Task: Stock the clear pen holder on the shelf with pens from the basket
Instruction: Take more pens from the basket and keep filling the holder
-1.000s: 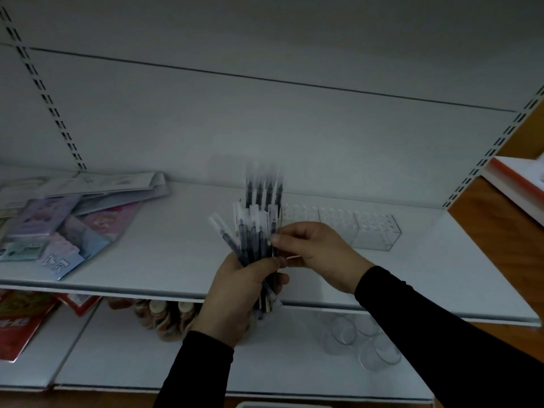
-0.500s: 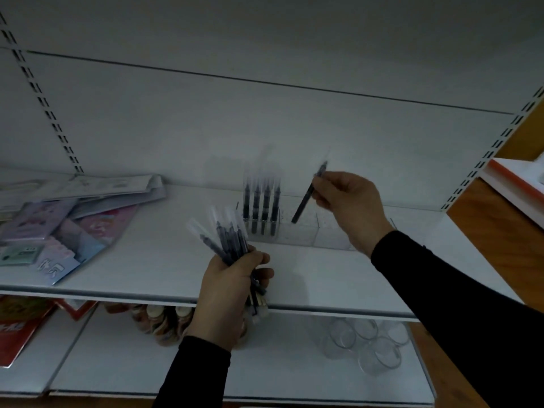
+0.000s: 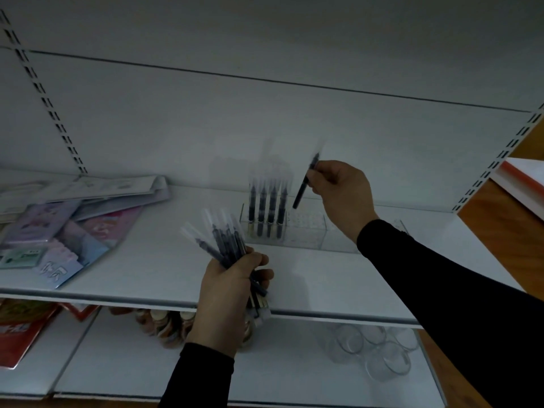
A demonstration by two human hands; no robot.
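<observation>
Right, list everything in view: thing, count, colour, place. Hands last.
clear pen holder: one, transparent, on the upper shelf, middle right
pens in the holder: four, dark with clear caps, upright at the holder's left end
single pen: one, dark, tilted above the holder, in the right hand
bundle of pens: several, count unclear, dark with clear caps, in the left hand
stationery packs: a loose pile, pastel, left on the upper shelf
upper shelf: one, white
clear cups: several, transparent, lower shelf right
red packet: one, red, lower shelf left
left hand: grips the bundle
right hand: pinches the single pen
</observation>
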